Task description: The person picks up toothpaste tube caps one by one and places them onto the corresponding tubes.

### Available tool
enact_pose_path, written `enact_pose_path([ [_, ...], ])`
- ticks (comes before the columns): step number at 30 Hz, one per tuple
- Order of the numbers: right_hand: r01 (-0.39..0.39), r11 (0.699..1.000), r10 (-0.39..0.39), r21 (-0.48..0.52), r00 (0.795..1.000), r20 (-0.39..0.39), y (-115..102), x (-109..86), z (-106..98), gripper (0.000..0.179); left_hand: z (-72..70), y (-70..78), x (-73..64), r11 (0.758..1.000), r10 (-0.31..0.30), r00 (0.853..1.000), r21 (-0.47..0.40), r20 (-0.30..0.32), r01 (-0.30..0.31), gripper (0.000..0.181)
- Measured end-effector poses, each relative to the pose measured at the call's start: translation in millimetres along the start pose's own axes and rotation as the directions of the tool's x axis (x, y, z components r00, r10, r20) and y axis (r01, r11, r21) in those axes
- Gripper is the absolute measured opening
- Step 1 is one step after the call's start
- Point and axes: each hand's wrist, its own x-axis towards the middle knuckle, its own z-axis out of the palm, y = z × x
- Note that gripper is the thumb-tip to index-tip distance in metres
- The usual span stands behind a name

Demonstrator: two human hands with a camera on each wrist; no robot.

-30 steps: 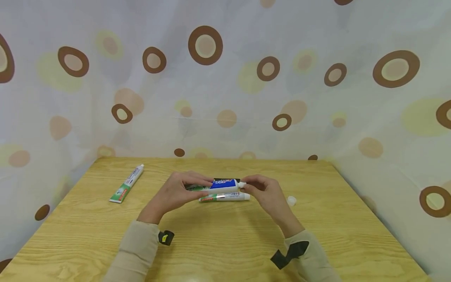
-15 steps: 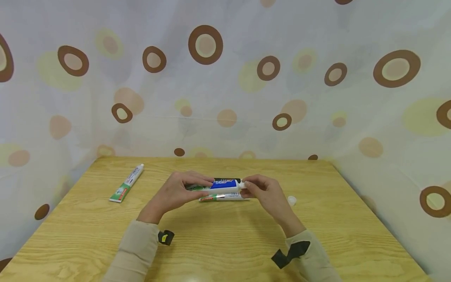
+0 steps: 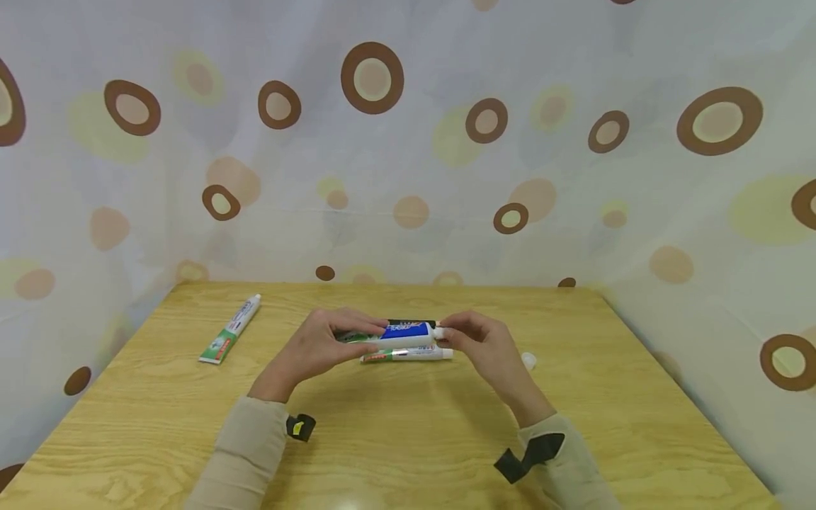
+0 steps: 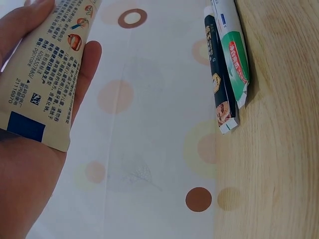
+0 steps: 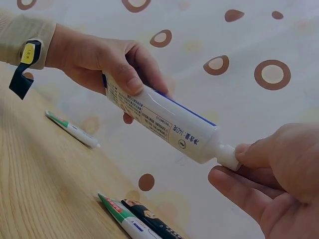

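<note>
Raised above the table is a white and blue toothpaste tube point(image 5: 164, 117), lying roughly sideways with its neck toward the right. My left hand point(image 3: 321, 346) grips its tail half between thumb and fingers. At the neck end, my right hand point(image 3: 487, 348) pinches a small white cap point(image 5: 229, 157) between thumb and fingertips. In the left wrist view the tube's printed back point(image 4: 45, 74) faces the camera. Beneath the held tube, a green and white toothpaste tube point(image 3: 408, 355) and a black tube point(image 4: 217, 69) lie side by side on the table, partly covered in the head view.
Another green and white toothpaste tube point(image 3: 231, 330) lies slanted at the table's left. A loose white cap point(image 3: 528, 360) sits on the wooden table point(image 3: 395, 446) right of my right hand. A patterned curtain point(image 3: 408, 142) hangs behind and along both sides.
My right fingers have shifted and turned slightly around the cap at the tube's neck. My left hand and the held tube have stayed nearly still.
</note>
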Motion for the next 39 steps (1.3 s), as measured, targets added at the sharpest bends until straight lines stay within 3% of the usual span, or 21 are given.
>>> enact_pose_path([
  [5, -0.020, 0.999, 0.020, 0.045, 1.000, 0.008, 3.2, 2.5, -1.2, 0.027, 0.2, 1.9, 0.6, 1.000, -0.012, 1.000, -0.002, 0.001, 0.012, 0.025],
  [14, 0.044, 0.998, -0.043, -0.053, 0.999, 0.024, 1.6, 0.9, -2.4, 0.021, 0.6, 2.7, 1.5, 0.999, -0.042, 0.999, -0.014, -0.001, 0.042, 0.024],
  [19, 0.031, 1.000, -0.030, -0.008, 0.999, 0.026, 1.7, 0.8, -1.4, 0.020, 1.0, 3.1, 0.4, 0.999, -0.048, 0.999, -0.005, -0.001, 0.048, 0.024],
  [25, 0.008, 0.998, -0.009, 0.060, 1.000, 0.020, 3.0, 2.1, -0.4, 0.031, 1.3, 3.3, 0.6, 0.999, -0.045, 0.999, 0.002, 0.000, 0.045, 0.025],
  [33, 0.047, 0.998, -0.046, -0.037, 0.998, 0.031, -2.0, -1.0, -1.0, 0.023, 0.2, 3.4, 0.0, 0.999, -0.040, 0.999, -0.006, -0.002, 0.040, 0.025],
  [39, 0.041, 0.999, -0.041, -0.013, 0.999, 0.032, -1.6, -1.0, -1.2, 0.021, -0.3, 4.0, -1.0, 1.000, -0.029, 1.000, 0.003, -0.002, 0.029, 0.024],
])
